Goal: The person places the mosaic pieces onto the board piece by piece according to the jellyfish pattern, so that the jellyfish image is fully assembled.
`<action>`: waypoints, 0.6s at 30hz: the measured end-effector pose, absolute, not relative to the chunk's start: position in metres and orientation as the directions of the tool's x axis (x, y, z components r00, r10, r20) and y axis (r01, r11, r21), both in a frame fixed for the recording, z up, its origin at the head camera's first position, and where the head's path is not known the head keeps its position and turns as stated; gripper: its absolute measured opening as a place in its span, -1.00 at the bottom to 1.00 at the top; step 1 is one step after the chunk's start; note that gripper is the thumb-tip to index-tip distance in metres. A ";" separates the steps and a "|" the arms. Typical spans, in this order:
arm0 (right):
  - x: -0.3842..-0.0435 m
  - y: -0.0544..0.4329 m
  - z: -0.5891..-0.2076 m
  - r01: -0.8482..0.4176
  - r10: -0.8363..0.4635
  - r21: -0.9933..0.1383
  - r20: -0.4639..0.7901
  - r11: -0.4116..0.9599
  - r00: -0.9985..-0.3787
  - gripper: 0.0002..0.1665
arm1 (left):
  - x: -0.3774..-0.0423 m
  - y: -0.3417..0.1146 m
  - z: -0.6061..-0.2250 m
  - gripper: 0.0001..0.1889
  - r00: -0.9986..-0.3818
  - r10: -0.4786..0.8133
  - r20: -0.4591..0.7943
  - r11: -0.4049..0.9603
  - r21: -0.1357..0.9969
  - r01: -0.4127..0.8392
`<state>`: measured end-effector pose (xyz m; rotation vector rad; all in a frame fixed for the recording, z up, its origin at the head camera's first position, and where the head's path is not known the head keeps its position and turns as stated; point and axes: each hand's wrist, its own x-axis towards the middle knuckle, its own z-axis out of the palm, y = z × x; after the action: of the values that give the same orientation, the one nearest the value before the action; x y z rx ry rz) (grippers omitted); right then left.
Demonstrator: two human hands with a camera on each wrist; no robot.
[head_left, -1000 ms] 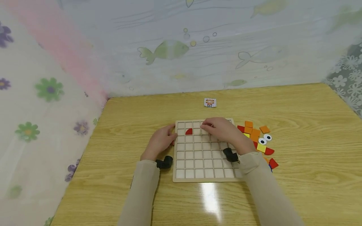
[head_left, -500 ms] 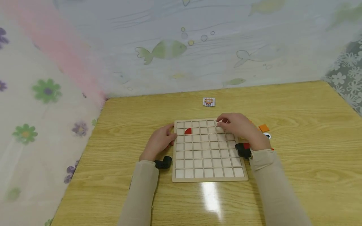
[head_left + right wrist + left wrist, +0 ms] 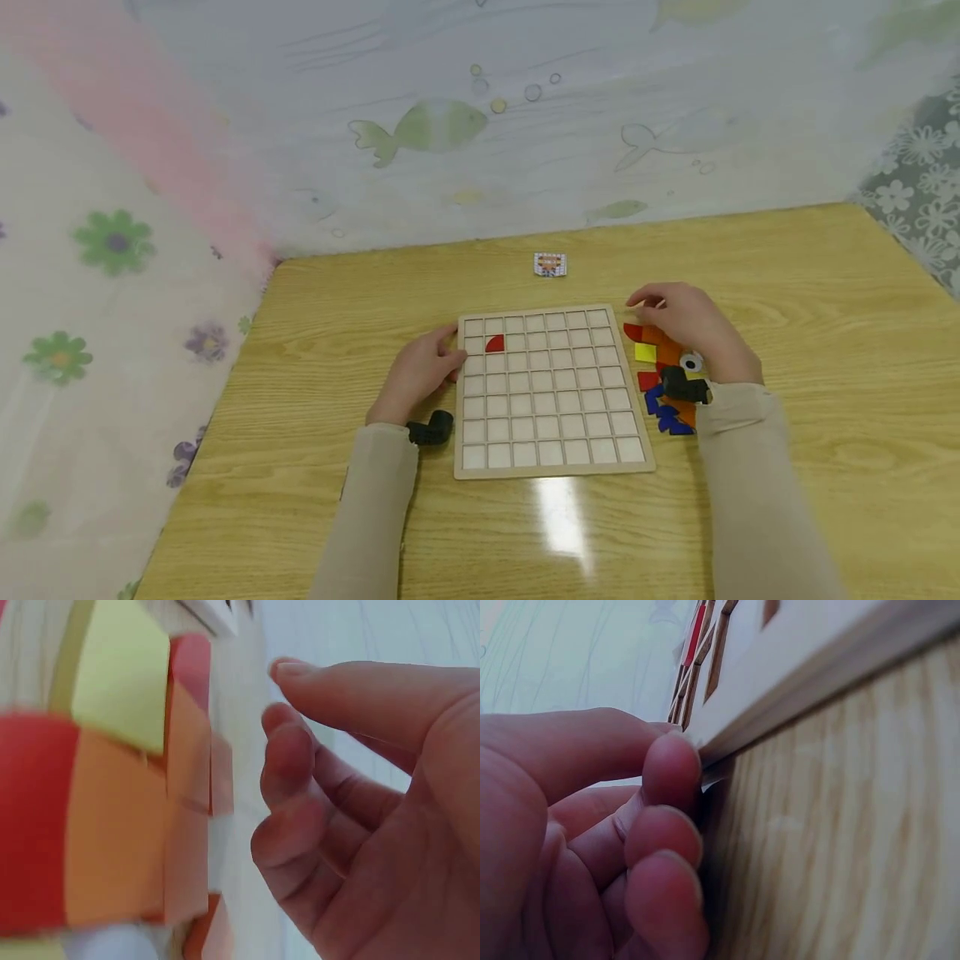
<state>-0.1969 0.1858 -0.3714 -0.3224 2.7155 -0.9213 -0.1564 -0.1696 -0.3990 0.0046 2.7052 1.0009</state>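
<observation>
A pale wooden grid board [image 3: 551, 473] lies on the table, with a red quarter-circle tile [image 3: 495, 343] in a cell near its upper left. My left hand [image 3: 415, 379] is at the board's left edge; in the left wrist view its bent fingers [image 3: 667, 840] and thumb meet at that edge and hold it. My right hand [image 3: 693, 321] hovers over the loose tiles right of the board. Its fingers are loosely bent, with nothing between thumb and fingertips in the right wrist view. Beneath it lie orange tiles [image 3: 112, 825], a yellow tile [image 3: 646, 352] and red tiles.
Blue pieces [image 3: 666, 417] and a round eye tile [image 3: 692, 362] lie among the loose tiles by the right wrist. Behind the board is a small picture card [image 3: 550, 264]. A wall covering with fish drawings [image 3: 438, 127] borders the table's far side.
My right hand has moved right, from over the board's upper middle to the loose tiles. The left hand stays at the board's edge. The red tile keeps its cell.
</observation>
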 end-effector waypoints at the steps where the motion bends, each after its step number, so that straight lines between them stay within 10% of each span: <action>1: -0.197 0.189 -0.371 -0.114 -0.279 -0.621 -0.175 0.775 -0.944 -0.65 | -0.156 -0.169 -0.399 -0.43 -0.967 0.092 -0.238 0.763 0.641 -0.085; 18: -0.194 0.208 -0.380 0.130 -0.180 -0.707 -0.346 0.695 -0.921 -0.57 | -0.158 -0.170 -0.398 -0.42 -0.962 0.085 -0.260 0.764 0.636 -0.104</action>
<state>-0.1935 0.2078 -0.3802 -0.0385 2.5148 -1.0922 -0.1577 -0.1695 -0.3982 -0.0146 2.6872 0.9928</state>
